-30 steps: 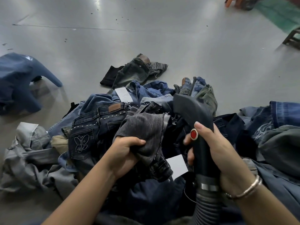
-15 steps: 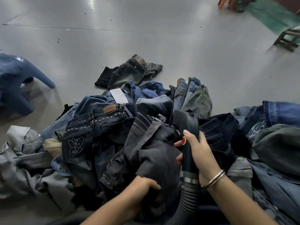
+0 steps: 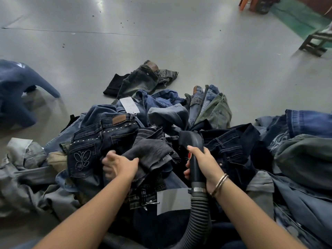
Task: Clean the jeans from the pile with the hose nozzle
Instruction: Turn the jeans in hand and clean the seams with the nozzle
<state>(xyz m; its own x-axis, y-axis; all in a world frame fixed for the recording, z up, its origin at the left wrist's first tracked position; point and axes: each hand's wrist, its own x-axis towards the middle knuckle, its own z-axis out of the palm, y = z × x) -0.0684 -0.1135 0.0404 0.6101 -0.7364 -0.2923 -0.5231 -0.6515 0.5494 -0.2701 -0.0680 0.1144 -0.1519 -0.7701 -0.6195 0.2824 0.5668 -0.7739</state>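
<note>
— Why the split grip?
— The right hand [image 3: 203,163] wraps its fingers around the hose nozzle [image 3: 193,150], aiming it into the pile; the left hand [image 3: 120,166] pinches the grey jeans [image 3: 152,150] atop it, likely to hold the fabric taut.

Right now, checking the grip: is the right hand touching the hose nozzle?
Touching. The head view shows the right hand wrapped round the hose nozzle.

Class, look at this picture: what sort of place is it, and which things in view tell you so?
Probably a garment finishing workshop: a big pile of jeans on a bare grey floor, paper tags attached, and a hose nozzle gripped in the right hand.
</note>
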